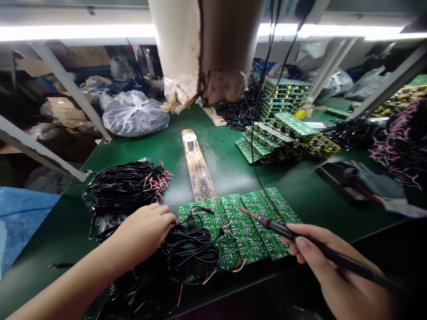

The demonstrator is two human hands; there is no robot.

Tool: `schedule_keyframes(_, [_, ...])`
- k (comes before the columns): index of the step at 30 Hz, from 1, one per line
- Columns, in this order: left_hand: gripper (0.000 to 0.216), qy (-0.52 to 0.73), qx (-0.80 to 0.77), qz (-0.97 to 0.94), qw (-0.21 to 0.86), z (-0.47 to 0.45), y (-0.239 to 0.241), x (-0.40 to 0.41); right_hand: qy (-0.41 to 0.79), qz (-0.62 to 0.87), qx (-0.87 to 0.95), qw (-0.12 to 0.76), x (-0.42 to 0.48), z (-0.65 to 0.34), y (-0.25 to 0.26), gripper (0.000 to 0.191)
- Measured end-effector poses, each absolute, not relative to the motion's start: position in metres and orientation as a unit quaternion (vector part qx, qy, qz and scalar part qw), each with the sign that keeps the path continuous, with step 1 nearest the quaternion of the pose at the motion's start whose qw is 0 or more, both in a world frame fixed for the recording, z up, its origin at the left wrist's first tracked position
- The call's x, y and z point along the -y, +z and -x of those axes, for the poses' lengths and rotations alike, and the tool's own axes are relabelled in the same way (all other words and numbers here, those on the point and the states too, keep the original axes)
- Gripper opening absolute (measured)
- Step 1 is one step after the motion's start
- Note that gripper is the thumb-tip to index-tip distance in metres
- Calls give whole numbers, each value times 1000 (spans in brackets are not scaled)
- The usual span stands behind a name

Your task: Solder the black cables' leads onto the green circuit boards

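Note:
My right hand (320,251) is closed around a soldering iron (283,230) like a pen. The iron's tip points left, over a panel of green circuit boards (250,240) near the table's front edge. A coil of black cable (190,242) with red and white wire ends lies across the left boards. Beside that coil, at the boards' left edge, is my left hand (148,229) with its fingers curled. Its fingertips are hidden, so what they pinch cannot be made out. Just behind it lies a bundle of black cables (126,186) with bared red and white ends.
A solder spool (190,143) stands on a scorched wooden strip (200,173). Stacked circuit boards (287,138) sit at back right, with a dark soldering-iron stand (347,180) nearer. A wide duct (207,49) hangs overhead. A clear plastic bag (136,114) lies at back left.

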State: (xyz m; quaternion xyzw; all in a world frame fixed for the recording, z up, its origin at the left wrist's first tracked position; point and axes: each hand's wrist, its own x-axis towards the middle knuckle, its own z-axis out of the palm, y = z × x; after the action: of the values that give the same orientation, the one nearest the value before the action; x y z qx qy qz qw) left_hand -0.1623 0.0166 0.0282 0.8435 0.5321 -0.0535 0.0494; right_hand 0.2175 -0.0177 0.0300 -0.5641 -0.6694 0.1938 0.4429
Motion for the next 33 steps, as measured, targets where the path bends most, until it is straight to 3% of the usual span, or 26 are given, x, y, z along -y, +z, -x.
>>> schedule_keyframes(4, [34,-37,-572,-815,84,184,46,-12,212,577,661,431,15,-223,33,20])
schedule_keyframes(10, [33,86,-664,-742,-42,141,96,-9,230,538,678,444,1,-204,38,17])
schedule_keyframes(16, [39,78,-613,-764,186,99,80,-33,276,492,696,445,-1,-188,22,16])
schedule_keyframes(19, [37,99,-628,-740,219,126,83,-31,259,515,693,433,3,-197,18,15])
schedule_keyframes(24, [25,-29,-527,-805,270,147,91,-9,262,520,690,431,3,-199,20,15])
schedule_keyframes(28, [24,-41,-519,-818,244,149,80,8,267,503,702,428,3,-190,19,15])
schedule_keyframes(33, [21,-63,-507,-848,139,149,58,24,270,502,704,425,5,-185,18,15])
